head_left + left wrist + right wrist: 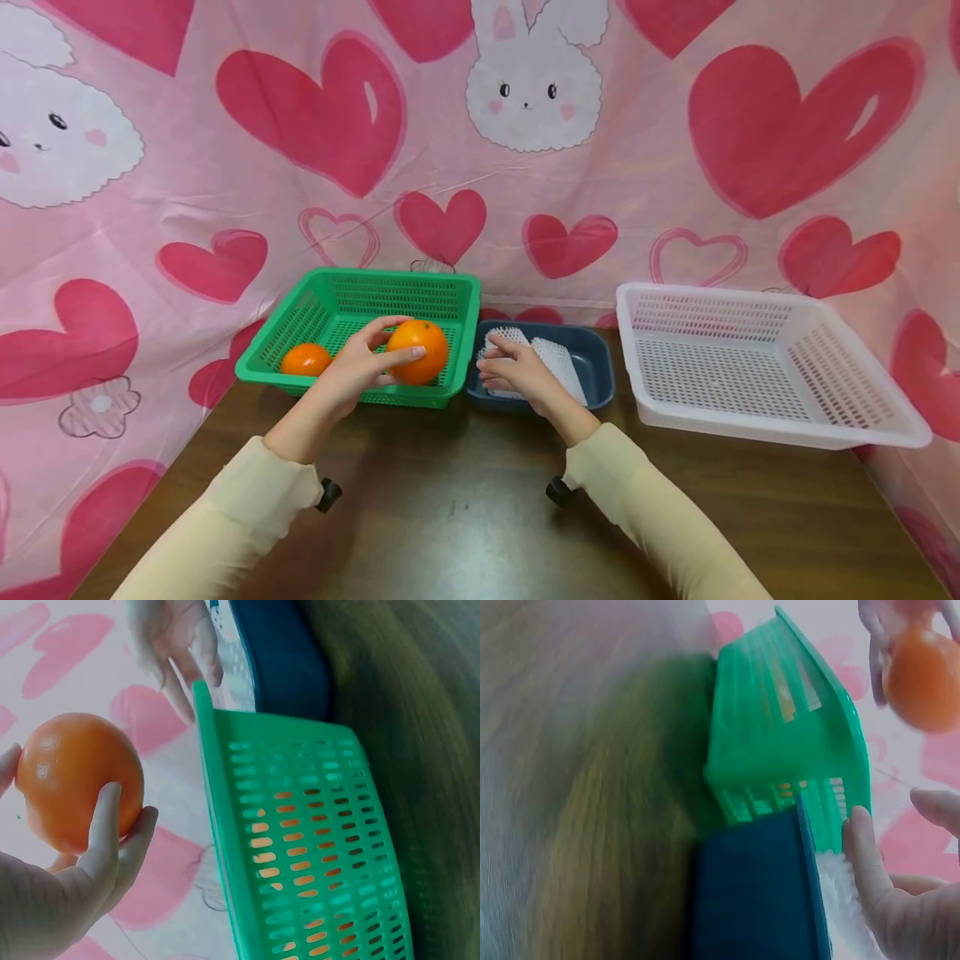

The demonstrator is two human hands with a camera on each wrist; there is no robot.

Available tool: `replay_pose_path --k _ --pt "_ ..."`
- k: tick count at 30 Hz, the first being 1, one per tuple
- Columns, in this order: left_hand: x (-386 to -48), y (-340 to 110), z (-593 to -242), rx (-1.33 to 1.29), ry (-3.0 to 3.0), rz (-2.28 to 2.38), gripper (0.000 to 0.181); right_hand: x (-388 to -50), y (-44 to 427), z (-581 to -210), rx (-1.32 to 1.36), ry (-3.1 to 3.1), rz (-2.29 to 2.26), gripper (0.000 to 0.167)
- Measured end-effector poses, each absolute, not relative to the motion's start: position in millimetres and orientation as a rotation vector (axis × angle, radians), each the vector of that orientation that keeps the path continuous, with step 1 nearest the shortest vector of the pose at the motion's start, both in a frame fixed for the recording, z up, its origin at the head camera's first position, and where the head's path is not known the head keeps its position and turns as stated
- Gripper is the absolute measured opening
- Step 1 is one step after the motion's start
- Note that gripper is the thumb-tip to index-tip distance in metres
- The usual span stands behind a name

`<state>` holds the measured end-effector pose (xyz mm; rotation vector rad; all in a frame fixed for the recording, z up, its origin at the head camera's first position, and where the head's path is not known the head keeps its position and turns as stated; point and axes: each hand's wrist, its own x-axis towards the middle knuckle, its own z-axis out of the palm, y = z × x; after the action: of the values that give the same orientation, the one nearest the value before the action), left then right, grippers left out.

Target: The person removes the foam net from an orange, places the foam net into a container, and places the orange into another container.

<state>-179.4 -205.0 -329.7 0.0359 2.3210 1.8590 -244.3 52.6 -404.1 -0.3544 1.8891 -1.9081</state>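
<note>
My left hand [354, 367] grips an orange [422, 352] above the right part of the green basket [360, 279]; in the left wrist view, thumb and fingers wrap around the orange [82, 780]. Another orange [306, 359] lies inside the basket at its left. Over the dark blue tub [597, 367] hovers my right hand [525, 379], its fingers loosely spread and nothing held. White foam net sleeves [558, 367] lie in the tub beneath that hand. The right wrist view shows the right hand [907, 907] beside the tub's rim, apart from the orange.
To the right stands a white perforated basket [750, 429] on the brown wooden table [465, 517]. Behind everything hangs a pink cloth [442, 142] with hearts and rabbits. The green basket, tub and white basket form a row along the table's back.
</note>
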Motion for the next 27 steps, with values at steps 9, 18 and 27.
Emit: replay_pose_path --k 9,18,27 --pt "-208 -208 -341 -0.054 2.404 1.902 0.069 -233 23 -408 -0.261 1.791 -2.012 0.075" --pt "-233 -212 -357 -0.17 2.56 1.845 0.077 -229 12 -410 -0.167 1.777 -2.094 0.071" --pt "-259 -216 -368 -0.37 2.529 1.861 0.077 -227 11 -412 -0.19 1.775 -2.093 0.07"
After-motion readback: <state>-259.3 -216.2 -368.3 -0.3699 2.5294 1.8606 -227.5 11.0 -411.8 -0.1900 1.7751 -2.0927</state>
